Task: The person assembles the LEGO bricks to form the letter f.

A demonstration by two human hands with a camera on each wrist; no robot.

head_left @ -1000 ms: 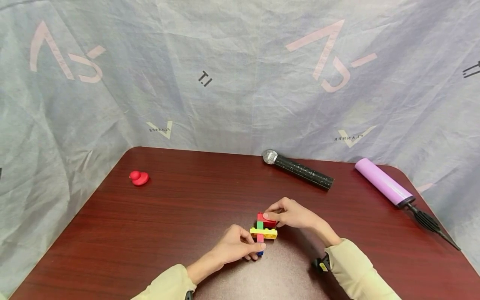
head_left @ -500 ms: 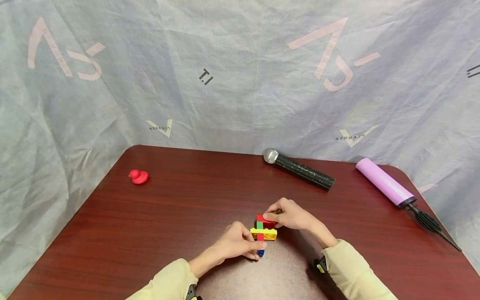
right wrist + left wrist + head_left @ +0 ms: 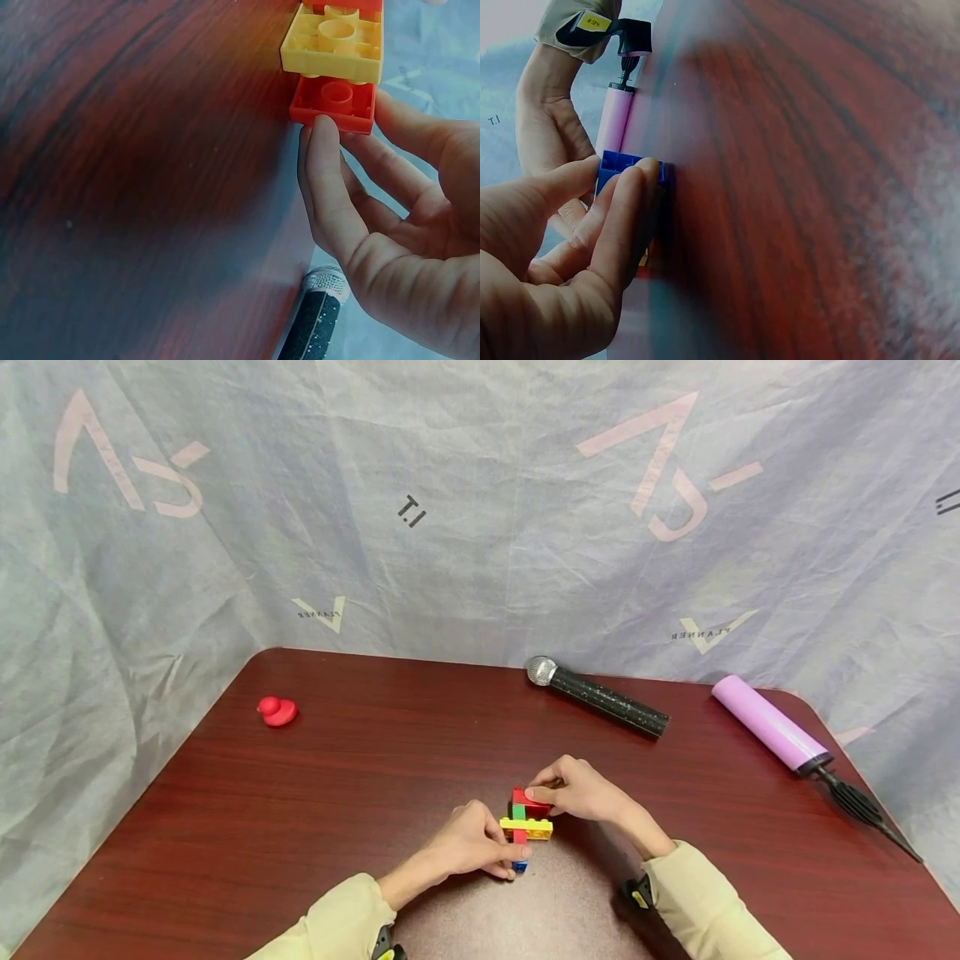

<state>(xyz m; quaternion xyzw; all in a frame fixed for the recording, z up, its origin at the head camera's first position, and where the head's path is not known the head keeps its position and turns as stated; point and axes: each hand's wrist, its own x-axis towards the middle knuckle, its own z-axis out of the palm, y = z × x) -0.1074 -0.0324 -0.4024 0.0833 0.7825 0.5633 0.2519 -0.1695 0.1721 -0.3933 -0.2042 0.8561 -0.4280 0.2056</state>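
Near the front middle of the table, both hands hold one joined row of toy building bricks. In the head view its yellow brick (image 3: 532,830) lies crosswise, with a small green brick (image 3: 519,812) beyond it. My left hand (image 3: 472,843) pinches the near end, where the blue brick (image 3: 622,160) sits between thumb and fingers. At the far end, my right hand (image 3: 579,789) pinches a red brick (image 3: 332,112) by its edges. The right wrist view shows the hollow undersides of the red and yellow bricks. Fingers partly hide both ends.
A red toy duck (image 3: 277,712) sits at the table's (image 3: 360,752) far left. Toward the back lies a black microphone (image 3: 607,702) with a silver head. A purple hand pump (image 3: 772,727) with a black handle lies at the right. Grey printed cloth (image 3: 480,527) hangs behind.
My left hand and sleeve have shifted slightly forward and right over the second. Both hands keep their grip on the bricks, and the right hand has barely moved.
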